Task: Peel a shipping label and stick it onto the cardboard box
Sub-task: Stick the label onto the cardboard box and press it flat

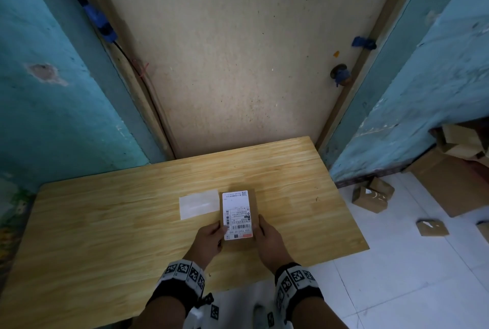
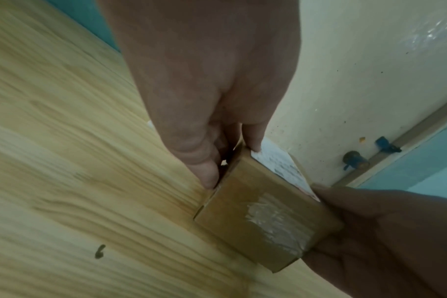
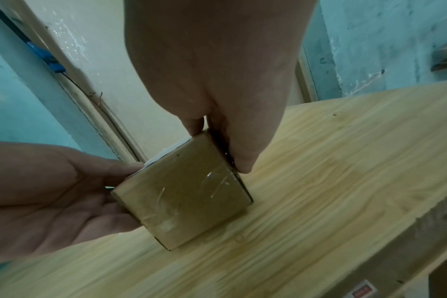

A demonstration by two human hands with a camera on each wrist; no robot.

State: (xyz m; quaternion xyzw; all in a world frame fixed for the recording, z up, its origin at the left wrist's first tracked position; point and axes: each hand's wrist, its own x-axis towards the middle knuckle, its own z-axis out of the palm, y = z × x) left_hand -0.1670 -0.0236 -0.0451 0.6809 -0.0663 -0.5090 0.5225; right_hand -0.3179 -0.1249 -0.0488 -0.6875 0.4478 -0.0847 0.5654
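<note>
A small brown cardboard box (image 1: 254, 203) lies on the wooden table (image 1: 105, 236), with a white printed shipping label (image 1: 237, 213) on its top face. My left hand (image 1: 211, 236) holds the box's left side; in the left wrist view its thumb (image 2: 254, 139) presses on the label (image 2: 281, 167) and a finger (image 2: 207, 173) runs down the side of the box (image 2: 242, 211). My right hand (image 1: 267, 236) grips the right side, fingers (image 3: 242, 161) against the box (image 3: 186, 191). Clear tape covers the box's near end.
A blank white backing sheet (image 1: 198, 203) lies on the table just left of the box. Several small cardboard boxes (image 1: 371, 195) and flat cardboard sit on the white tiled floor to the right. A cream door (image 1: 238, 50) between teal walls stands behind the table.
</note>
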